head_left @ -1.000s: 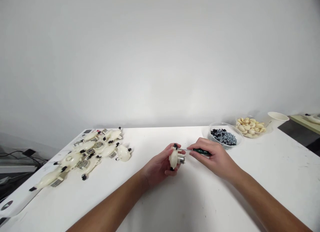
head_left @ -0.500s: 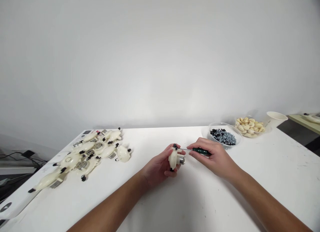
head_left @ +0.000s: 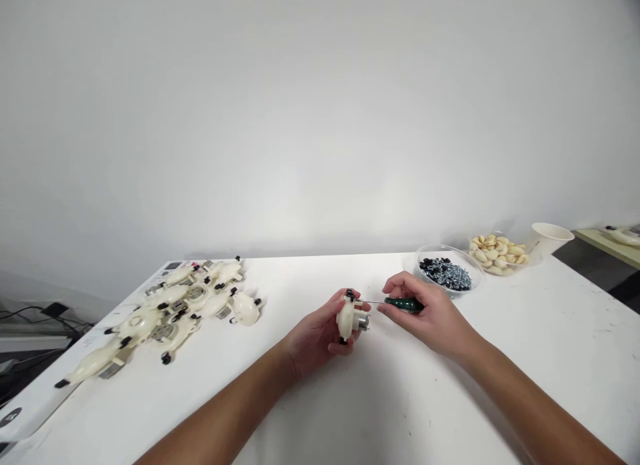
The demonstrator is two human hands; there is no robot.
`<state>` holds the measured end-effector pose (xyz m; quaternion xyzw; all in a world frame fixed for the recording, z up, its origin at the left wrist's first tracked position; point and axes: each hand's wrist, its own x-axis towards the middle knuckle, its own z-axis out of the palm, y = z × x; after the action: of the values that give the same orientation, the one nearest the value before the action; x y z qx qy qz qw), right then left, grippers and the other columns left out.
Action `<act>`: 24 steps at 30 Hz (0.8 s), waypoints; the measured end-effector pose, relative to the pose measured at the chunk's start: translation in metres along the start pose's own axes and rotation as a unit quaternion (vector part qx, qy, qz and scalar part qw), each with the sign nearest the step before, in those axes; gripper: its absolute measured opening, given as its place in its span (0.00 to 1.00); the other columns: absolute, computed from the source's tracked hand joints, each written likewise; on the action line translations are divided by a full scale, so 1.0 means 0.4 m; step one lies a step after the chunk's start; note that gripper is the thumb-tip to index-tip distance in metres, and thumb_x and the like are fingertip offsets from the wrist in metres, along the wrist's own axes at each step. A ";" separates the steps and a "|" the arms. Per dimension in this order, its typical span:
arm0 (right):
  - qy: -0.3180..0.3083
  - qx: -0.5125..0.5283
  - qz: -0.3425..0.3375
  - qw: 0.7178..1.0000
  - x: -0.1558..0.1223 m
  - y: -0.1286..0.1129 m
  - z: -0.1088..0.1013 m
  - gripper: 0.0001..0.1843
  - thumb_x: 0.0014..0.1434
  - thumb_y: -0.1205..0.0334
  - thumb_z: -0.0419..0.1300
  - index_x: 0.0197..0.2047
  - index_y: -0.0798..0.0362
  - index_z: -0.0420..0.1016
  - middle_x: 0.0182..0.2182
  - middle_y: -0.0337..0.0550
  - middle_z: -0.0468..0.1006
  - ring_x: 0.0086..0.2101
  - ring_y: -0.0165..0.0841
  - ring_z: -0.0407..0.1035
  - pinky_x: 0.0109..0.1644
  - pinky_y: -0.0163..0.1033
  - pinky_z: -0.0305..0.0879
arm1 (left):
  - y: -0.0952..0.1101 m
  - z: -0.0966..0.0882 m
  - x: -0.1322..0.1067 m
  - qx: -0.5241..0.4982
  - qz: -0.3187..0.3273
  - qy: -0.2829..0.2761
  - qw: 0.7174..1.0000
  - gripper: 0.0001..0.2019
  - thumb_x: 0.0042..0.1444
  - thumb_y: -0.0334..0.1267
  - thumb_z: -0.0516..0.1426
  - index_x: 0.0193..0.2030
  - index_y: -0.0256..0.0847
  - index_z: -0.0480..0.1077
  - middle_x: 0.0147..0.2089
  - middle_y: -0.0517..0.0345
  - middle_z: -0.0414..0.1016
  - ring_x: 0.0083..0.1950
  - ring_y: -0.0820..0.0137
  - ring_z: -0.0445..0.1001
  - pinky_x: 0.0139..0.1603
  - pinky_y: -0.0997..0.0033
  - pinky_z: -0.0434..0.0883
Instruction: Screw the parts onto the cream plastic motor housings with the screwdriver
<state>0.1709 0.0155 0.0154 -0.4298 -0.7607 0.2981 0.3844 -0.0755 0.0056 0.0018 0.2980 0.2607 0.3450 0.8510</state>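
My left hand [head_left: 317, 338] is closed around a cream plastic housing [head_left: 345, 318] with black end pieces and a silver motor [head_left: 361, 320] sticking out on its right side. In my right hand [head_left: 430, 318] is a screwdriver [head_left: 406, 305] with a dark green handle, held between thumb and fingers. Its thin shaft points left and reaches the upper part of the housing, near the black piece. Whether the tip sits in a screw is too small to tell.
Several similar cream motor housings [head_left: 137, 323] lie in a group at the left. Toward the back right stand a clear bowl of small screws and black parts [head_left: 447, 275], a clear container of cream oval pieces [head_left: 497, 253] and a white cup [head_left: 550, 237]. A wall rises behind the table.
The fingers of my right hand have shifted and loosened slightly around the screwdriver handle. My left hand and the housing stay nearly in place.
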 end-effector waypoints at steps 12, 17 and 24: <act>-0.023 0.042 0.013 0.999 0.003 -0.009 -0.003 0.10 0.68 0.52 0.63 0.39 0.48 0.73 0.29 0.36 0.74 0.31 0.33 0.67 0.34 0.38 0.62 | -0.003 -0.005 0.003 -0.008 -0.001 -0.005 1.000 0.09 0.67 0.45 0.59 0.49 0.46 0.68 0.55 0.52 0.71 0.33 0.75 0.71 0.21 0.80 0.47; -0.029 0.026 0.009 0.999 0.004 -0.013 0.001 0.11 0.69 0.51 0.60 0.39 0.48 0.72 0.28 0.37 0.72 0.29 0.33 0.65 0.32 0.38 0.60 | 0.000 -0.003 0.002 -0.004 0.001 -0.003 1.000 0.09 0.67 0.45 0.59 0.48 0.46 0.68 0.53 0.52 0.72 0.33 0.75 0.71 0.21 0.80 0.47; -0.044 0.030 0.006 0.999 0.003 -0.005 -0.004 0.06 0.64 0.57 0.64 0.42 0.47 0.71 0.30 0.37 0.75 0.31 0.33 0.69 0.32 0.36 0.64 | -0.002 -0.006 0.001 0.001 0.001 0.000 1.000 0.11 0.66 0.46 0.60 0.49 0.46 0.67 0.54 0.52 0.71 0.33 0.75 0.70 0.21 0.80 0.46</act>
<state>0.1711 0.0159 0.0182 -0.4088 -0.7653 0.3418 0.3611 -0.0765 0.0061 -0.0007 0.2988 0.2609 0.3456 0.8504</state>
